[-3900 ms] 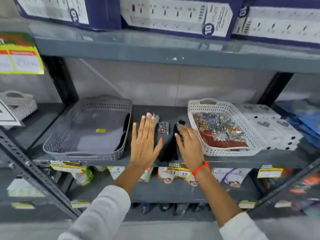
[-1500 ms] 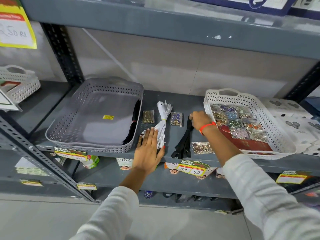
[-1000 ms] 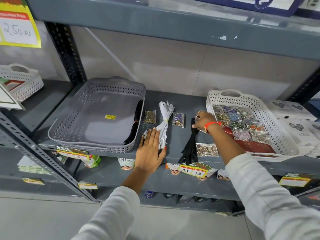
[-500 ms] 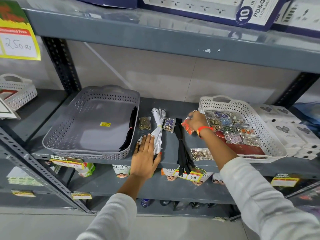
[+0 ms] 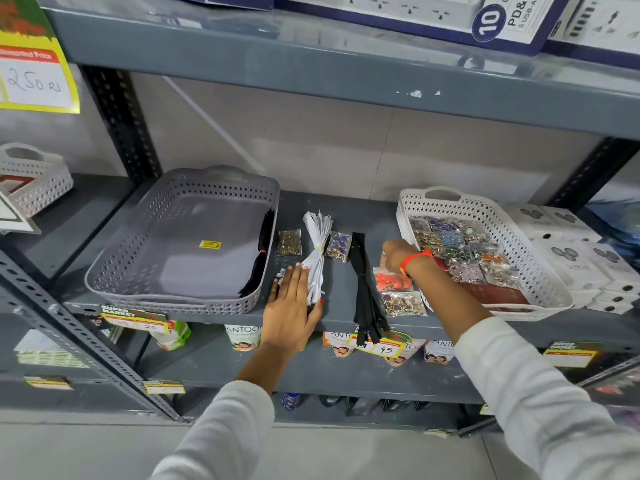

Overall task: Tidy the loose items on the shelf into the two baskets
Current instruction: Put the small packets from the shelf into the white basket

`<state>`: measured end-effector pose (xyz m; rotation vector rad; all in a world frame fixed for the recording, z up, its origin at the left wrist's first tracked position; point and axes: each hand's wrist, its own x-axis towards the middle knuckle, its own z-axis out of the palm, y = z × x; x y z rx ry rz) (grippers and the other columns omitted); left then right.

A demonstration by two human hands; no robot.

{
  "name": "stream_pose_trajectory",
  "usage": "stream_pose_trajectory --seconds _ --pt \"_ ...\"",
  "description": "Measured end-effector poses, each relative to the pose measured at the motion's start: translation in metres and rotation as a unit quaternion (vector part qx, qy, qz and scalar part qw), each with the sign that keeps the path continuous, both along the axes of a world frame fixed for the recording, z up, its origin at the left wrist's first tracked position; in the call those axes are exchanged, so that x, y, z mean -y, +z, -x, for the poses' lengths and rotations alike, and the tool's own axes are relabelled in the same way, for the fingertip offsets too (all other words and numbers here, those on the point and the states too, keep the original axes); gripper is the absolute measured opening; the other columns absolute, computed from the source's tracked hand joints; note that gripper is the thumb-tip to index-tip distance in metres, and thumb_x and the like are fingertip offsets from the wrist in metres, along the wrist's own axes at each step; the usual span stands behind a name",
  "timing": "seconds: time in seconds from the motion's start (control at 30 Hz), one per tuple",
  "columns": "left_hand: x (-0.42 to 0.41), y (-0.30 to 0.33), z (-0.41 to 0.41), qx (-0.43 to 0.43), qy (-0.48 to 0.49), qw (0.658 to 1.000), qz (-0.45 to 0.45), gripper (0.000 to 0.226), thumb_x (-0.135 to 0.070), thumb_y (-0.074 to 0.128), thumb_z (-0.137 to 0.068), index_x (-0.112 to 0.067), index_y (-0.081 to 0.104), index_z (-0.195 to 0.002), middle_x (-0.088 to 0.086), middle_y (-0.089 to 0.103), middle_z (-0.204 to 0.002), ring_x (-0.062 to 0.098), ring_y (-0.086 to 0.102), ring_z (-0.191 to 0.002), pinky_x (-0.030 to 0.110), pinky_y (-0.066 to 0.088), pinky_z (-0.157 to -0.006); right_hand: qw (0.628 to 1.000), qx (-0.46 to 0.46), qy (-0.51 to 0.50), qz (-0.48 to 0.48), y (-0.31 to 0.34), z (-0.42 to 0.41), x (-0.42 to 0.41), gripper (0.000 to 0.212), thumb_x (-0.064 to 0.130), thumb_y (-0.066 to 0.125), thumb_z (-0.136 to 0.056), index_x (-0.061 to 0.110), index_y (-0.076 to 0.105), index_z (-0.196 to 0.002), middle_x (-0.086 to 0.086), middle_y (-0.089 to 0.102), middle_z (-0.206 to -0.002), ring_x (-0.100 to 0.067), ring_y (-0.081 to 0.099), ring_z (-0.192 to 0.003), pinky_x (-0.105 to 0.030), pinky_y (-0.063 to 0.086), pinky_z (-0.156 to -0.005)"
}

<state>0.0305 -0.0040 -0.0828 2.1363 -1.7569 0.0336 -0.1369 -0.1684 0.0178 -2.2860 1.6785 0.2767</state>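
A grey basket (image 5: 138, 271) on the left holds black zippers along its right wall. To the right, a white basket (image 5: 519, 237) is full of bead packets. Between them on the shelf lie a gold bead packet (image 5: 290, 242), a white zipper bundle (image 5: 317, 244), a purple bead packet (image 5: 337, 245), a black zipper bundle (image 5: 363, 289), an orange bead packet (image 5: 391, 280) and a silver bead packet (image 5: 403, 303). My left hand (image 5: 291, 306) lies flat on the lower end of the white bundle. My right hand (image 5: 394, 254) has curled fingers on the orange packet's top edge.
White boxes (image 5: 571, 258) are stacked right of the white basket. Another white basket (image 5: 34, 181) stands on the neighbouring shelf at far left. Boxes fill the shelf above, and price tags (image 5: 377, 344) hang on the front edge. A black upright (image 5: 117, 119) stands behind the grey basket.
My right hand has brought the orange packet down from in front of the white basket onto the shelf, above the silver packet. My left hand has stayed on the white bundle.
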Motion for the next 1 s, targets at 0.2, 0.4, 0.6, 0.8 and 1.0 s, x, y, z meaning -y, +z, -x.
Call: stream_pose_trajectory --seconds 0.2,0.4,0.6,0.8,1.0 --pt "0.000 0.000 0.001 0.002 0.002 1.000 0.001 0.067 -0.049 0.021 -0.092 -0.006 0.025 -0.144 0.010 0.033 -0.150 0.023 0.030 -0.138 0.040 0.028 -0.110 0.990 0.124 -0.030 0.054 -0.004 -0.017 0.006 0.026 -0.008 0.047 -0.087 -0.005 0.066 -0.105 -0.023 0.065 -0.115 -0.035 0.063 -0.107 -0.038 0.052 -0.096" --pt "0.001 0.000 0.000 0.015 0.007 1.000 0.007 0.065 -0.047 0.026 -0.092 -0.005 0.030 -0.142 0.010 0.039 -0.147 0.023 0.036 -0.136 0.039 0.029 -0.108 0.969 0.229 -0.075 0.052 -0.004 -0.064 0.017 0.016 0.005 0.064 -0.086 -0.006 0.069 -0.096 -0.025 0.072 -0.102 -0.036 0.069 -0.094 -0.041 0.057 -0.089" --pt "0.002 0.000 0.000 0.011 0.011 1.000 0.005 0.064 -0.045 0.032 -0.089 -0.005 0.038 -0.139 0.010 0.046 -0.142 0.023 0.042 -0.132 0.038 0.034 -0.106 0.971 0.202 -0.123 0.039 -0.015 -0.085 0.022 0.030 0.013 0.068 -0.086 -0.009 0.064 -0.107 -0.025 0.068 -0.113 -0.038 0.064 -0.108 -0.036 0.053 -0.088" --pt "0.004 -0.002 0.000 0.010 0.012 1.000 0.005 0.062 -0.045 0.031 -0.089 -0.006 0.041 -0.137 0.009 0.047 -0.141 0.023 0.044 -0.131 0.040 0.038 -0.104 0.951 0.244 -0.188 -0.008 -0.021 -0.094 0.031 0.038 0.010 0.073 -0.081 -0.010 0.062 -0.111 -0.024 0.068 -0.115 -0.037 0.066 -0.107 -0.040 0.055 -0.091" --pt "0.005 -0.003 -0.001 0.013 0.016 1.000 0.007 0.064 -0.045 0.031 -0.089 -0.003 0.037 -0.138 0.011 0.047 -0.141 0.023 0.044 -0.130 0.040 0.038 -0.104 0.907 0.343 -0.238 -0.056 -0.021 -0.088 0.047 0.033 -0.002 0.071 -0.078 -0.012 0.061 -0.108 -0.023 0.068 -0.113 -0.036 0.070 -0.098 -0.046 0.058 -0.088"
